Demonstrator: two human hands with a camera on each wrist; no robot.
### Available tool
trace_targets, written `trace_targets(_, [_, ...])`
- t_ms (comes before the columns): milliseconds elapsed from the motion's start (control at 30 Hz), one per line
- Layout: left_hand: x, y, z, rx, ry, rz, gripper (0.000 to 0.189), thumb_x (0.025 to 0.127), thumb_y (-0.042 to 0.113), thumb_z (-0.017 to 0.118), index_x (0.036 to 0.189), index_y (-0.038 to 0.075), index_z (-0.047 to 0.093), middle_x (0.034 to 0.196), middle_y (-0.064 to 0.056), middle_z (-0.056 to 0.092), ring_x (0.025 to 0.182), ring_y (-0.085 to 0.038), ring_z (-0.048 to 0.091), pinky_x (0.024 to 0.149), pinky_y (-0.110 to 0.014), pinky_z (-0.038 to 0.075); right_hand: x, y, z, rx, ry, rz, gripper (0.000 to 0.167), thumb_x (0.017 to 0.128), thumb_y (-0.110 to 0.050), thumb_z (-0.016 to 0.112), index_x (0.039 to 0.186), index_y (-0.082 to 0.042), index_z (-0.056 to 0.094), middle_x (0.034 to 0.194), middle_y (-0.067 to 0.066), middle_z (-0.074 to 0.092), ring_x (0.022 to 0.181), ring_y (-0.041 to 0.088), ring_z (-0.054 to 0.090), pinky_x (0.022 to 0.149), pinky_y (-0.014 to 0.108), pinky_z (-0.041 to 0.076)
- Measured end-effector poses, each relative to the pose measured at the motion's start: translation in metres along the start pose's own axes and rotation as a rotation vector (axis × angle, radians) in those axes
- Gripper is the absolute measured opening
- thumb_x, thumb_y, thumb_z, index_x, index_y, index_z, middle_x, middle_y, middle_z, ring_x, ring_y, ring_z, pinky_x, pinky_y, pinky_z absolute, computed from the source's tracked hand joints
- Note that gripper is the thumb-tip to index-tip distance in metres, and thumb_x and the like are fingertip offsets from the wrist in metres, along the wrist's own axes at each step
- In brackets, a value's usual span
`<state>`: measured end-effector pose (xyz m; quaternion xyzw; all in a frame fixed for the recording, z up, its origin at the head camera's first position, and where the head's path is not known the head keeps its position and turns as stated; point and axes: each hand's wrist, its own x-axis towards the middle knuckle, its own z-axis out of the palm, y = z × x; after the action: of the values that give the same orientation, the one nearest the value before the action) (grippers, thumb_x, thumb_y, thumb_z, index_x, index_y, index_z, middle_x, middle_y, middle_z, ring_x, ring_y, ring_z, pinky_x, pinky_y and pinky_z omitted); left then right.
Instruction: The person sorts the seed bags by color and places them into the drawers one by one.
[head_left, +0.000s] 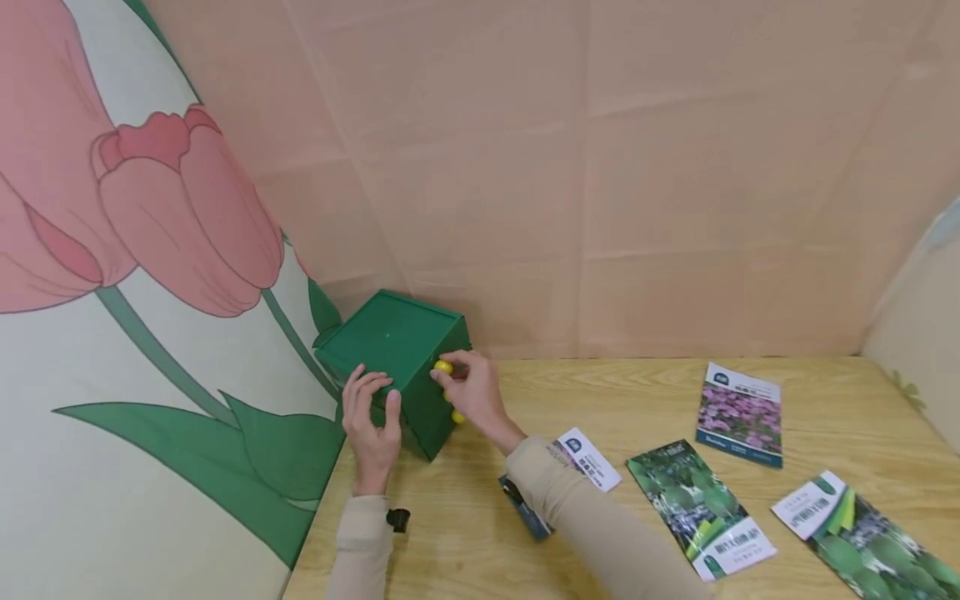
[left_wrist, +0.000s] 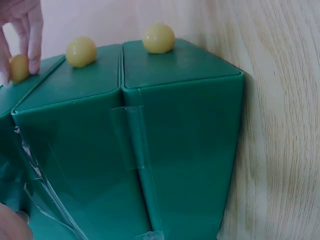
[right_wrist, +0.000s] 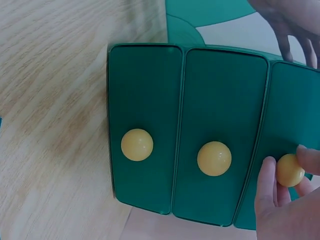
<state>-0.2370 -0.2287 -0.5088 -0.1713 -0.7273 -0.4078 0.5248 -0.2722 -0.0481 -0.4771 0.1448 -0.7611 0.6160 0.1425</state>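
A green box of three drawers (head_left: 390, 335) stands on the wooden table against the back wall, turned at an angle. Each drawer front carries a round yellow knob; the lower two, a middle knob (right_wrist: 214, 158) and a bottom knob (right_wrist: 137, 145), show fully in the right wrist view. My right hand (head_left: 478, 398) pinches the top drawer's knob (right_wrist: 290, 170) between thumb and fingers. That drawer lies flush with the others. With fingers on the top edge and thumb along the side, my left hand (head_left: 372, 433) rests against the box. Clear tape (left_wrist: 131, 137) runs over the box's side.
Seed packets lie to the right: one with pink flowers (head_left: 738, 417), two with green fruit pictures, a middle one (head_left: 693, 508) and a right one (head_left: 862, 529). Another packet (head_left: 592, 460) is partly under my right forearm. A tulip-printed wall (head_left: 187, 200) borders the left.
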Motion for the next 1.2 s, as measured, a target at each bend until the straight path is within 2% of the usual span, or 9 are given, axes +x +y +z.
trace_targets(133, [0.010,0.020,0.000,-0.017,0.011,0.001,0.014,0.085,-0.012,0.068,0.099,-0.011,0.071,0.106,-0.032,0.069,0.125,-0.064,0.055,0.120,-0.067,0.038,0.001,-0.001,-0.002,0.006,-0.013,0.029,0.024,0.091,-0.009,0.086,0.113,-0.003,0.080,0.111,0.015,0.076,0.086,0.027,0.078,0.072,0.027,0.066])
trace_targets(233, [0.014,0.032,-0.001,-0.025,0.013,-0.011,0.015,0.082,-0.015,0.067,0.097,-0.014,0.070,0.105,-0.035,0.068,0.123,-0.068,0.053,0.116,-0.072,0.038,-0.001,0.001,-0.002,0.004,-0.026,0.038,0.028,0.090,-0.009,0.086,0.117,-0.004,0.079,0.113,0.015,0.075,0.086,0.028,0.077,0.072,0.026,0.066])
trace_targets(300, [0.010,0.025,-0.001,-0.016,0.003,-0.023,0.014,0.086,-0.011,0.067,0.099,-0.011,0.071,0.108,-0.032,0.070,0.127,-0.064,0.054,0.119,-0.069,0.038,-0.003,0.003,-0.002,-0.004,-0.021,0.035,0.033,0.090,-0.010,0.087,0.121,-0.004,0.078,0.115,0.015,0.075,0.087,0.028,0.077,0.073,0.027,0.066])
trace_targets(400, [0.003,0.005,0.000,0.002,-0.017,-0.038,0.013,0.092,-0.001,0.069,0.103,-0.004,0.074,0.112,-0.024,0.072,0.134,-0.055,0.055,0.124,-0.062,0.037,-0.005,0.007,-0.001,-0.005,-0.003,0.029,0.041,0.089,-0.011,0.088,0.127,-0.005,0.074,0.117,0.014,0.074,0.090,0.030,0.077,0.075,0.028,0.066])
trace_targets(500, [-0.003,-0.010,0.002,0.009,-0.014,-0.036,0.013,0.092,0.001,0.070,0.104,-0.002,0.075,0.113,-0.022,0.072,0.135,-0.053,0.055,0.125,-0.059,0.037,-0.006,0.009,-0.002,0.019,0.004,0.035,0.047,0.089,-0.013,0.089,0.131,-0.004,0.071,0.121,0.016,0.073,0.096,0.035,0.077,0.078,0.036,0.068])
trace_targets(600, [-0.004,-0.011,0.004,0.000,0.007,-0.029,0.015,0.087,-0.005,0.070,0.101,-0.005,0.074,0.110,-0.027,0.072,0.132,-0.058,0.055,0.123,-0.063,0.037,-0.009,0.012,-0.001,0.026,-0.003,0.052,0.048,0.089,-0.015,0.088,0.132,-0.003,0.069,0.126,0.016,0.070,0.103,0.038,0.075,0.085,0.048,0.067])
trace_targets(767, [-0.005,-0.011,0.003,0.009,-0.010,-0.031,0.014,0.091,0.001,0.070,0.104,-0.001,0.075,0.112,-0.022,0.073,0.134,-0.053,0.056,0.125,-0.059,0.037,-0.015,0.020,-0.001,0.009,0.004,0.072,0.049,0.089,-0.015,0.088,0.132,-0.002,0.069,0.130,0.019,0.068,0.109,0.039,0.073,0.092,0.056,0.064])
trace_targets(967, [-0.006,-0.010,0.002,-0.006,-0.030,-0.036,0.014,0.097,0.011,0.070,0.107,0.005,0.076,0.115,-0.018,0.073,0.138,-0.048,0.055,0.126,-0.056,0.036,-0.021,0.036,-0.001,-0.027,0.009,0.088,0.049,0.087,-0.014,0.087,0.130,-0.001,0.070,0.130,0.020,0.069,0.109,0.041,0.070,0.092,0.056,0.064])
trace_targets(1200, [-0.008,-0.012,0.002,-0.019,-0.021,-0.041,0.014,0.095,0.009,0.071,0.108,0.003,0.076,0.116,-0.018,0.073,0.138,-0.049,0.055,0.126,-0.059,0.036,-0.027,0.053,0.007,-0.051,-0.032,0.086,0.047,0.089,-0.008,0.085,0.132,0.000,0.070,0.128,0.024,0.068,0.106,0.041,0.071,0.087,0.050,0.066])
